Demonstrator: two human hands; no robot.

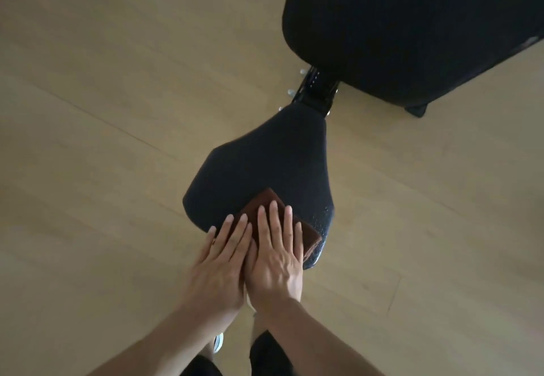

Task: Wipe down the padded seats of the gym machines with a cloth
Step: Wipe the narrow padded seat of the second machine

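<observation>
Light wood-look floor (88, 110) fills the background, plank seams running diagonally. Left to right: left hand (219, 272) lies flat, palm down, fingers straight and slightly fanned; index and middle fingertips sit on the near-left edge of the cloth, the outer fingers reach the seat edge beside it. Thumb is tucked under the other hand, can't see it. Right hand (275, 260) lies flat on the cloth (266, 200), fingers straight and close together, pressing down, not gripping. Cloth is brown, folded into a thick pad, sitting on the near edge of the black padded seat (265, 163), its right end showing past the right hand. Droplets visible on the seat's near-right corner, so that patch looks wet and not yet wiped. Seat narrows away from the person to a black adjustment post (316, 90) with silver knobs, then a big black back pad (412, 28) upper right. Progress, as a judgement: early on this seat. Cloth covers only the near edge; middle and far end of the seat show no clear wiped streaks, can't tell for sure on the dark surface. Back pad looks untouched from here. Other machines are out of frame, status unknown. Dark shorts and part of a shoe at bottom.
</observation>
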